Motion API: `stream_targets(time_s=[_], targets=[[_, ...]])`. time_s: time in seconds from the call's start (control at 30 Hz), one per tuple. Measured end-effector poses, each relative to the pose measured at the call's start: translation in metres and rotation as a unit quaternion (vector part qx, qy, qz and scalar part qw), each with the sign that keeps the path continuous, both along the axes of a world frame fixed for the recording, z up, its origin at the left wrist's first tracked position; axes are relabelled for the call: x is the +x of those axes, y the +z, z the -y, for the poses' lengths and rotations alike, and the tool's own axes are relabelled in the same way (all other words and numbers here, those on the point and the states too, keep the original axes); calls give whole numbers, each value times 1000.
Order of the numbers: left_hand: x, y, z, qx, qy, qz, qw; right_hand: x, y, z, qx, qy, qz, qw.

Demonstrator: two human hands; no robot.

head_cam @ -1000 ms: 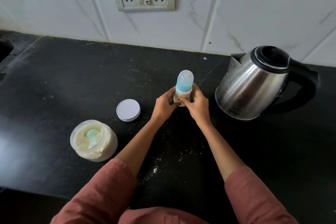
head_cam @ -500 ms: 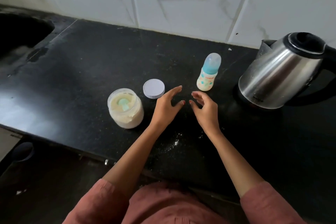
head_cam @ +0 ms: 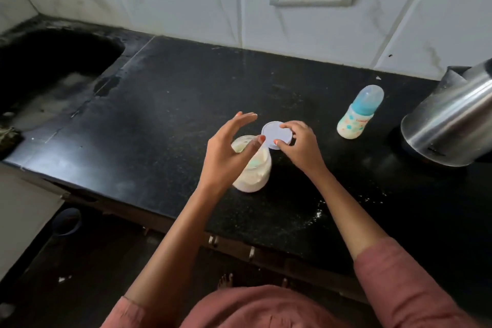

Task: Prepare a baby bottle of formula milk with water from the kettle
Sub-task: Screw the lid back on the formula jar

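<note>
The lid (head_cam: 273,135) is pinched by the right grip (head_cam: 299,148); the left grip (head_cam: 226,152) is spread open over the jar (head_cam: 253,180).

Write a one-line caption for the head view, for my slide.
Right hand pinches the white lid by the open formula jar, left hand open above it; capped bottle and kettle alongside.

The jar (head_cam: 251,168) stands on the worktop (head_cam: 173,104), the lid (head_cam: 275,134) just behind it. The bottle (head_cam: 356,117) is to their right, the kettle (head_cam: 452,125) farther right, the sink (head_cam: 48,69) far left.
</note>
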State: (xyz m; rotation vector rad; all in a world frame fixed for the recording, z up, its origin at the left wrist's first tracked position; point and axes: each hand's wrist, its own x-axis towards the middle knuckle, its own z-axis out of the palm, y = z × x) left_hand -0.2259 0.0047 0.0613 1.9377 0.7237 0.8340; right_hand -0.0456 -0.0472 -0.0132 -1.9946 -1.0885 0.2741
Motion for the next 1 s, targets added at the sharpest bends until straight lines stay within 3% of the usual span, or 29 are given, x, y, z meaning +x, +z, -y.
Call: stream_targets(time_s=[0.13, 0.3, 0.43, 0.63, 0.87, 1.0], targets=[[-19, -25, -16, -67, -60, -61, 994, 5, -13, -20, -141, 19, 64, 988], [-25, -50, -20, -131, -147, -79, 977, 7, -23, -29, -213, 22, 85, 973], [-22, -63, -20, -141, -171, -62, 973, 7, -25, -30, -186, -3, 41, 982], [-15, -75, -19, -148, -124, -24, 981, 0, 21, -18, -93, -68, -82, 990], [-9, -78, -16, -153, -105, 5, 983, -44, 89, 21, -52, 62, -99, 992], [-8, -76, -14, -180, -106, 24, 978, -67, 83, 22, -94, 128, -32, 987]])
